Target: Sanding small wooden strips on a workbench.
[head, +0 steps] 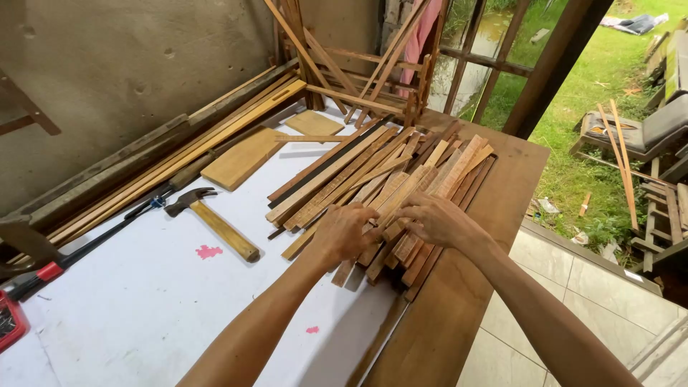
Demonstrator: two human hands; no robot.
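— What's upper left of the frame?
— A bare grey wall point(136, 64).
— And on the right?
— An open wooden frame point(502, 64), daylight, green grass point(595, 150) beyond; pale floor tiles point(545, 279) at lower right.

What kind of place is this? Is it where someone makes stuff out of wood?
Probably a small woodworking shop, open to a grassy yard. Both hands rest on a pile of wooden slats, a hammer lies on the white table, and long planks lean by the wall.

Bright daylight enters from the open right side; soft shadows fall leftward on the counter point(143, 301); edges bend slightly
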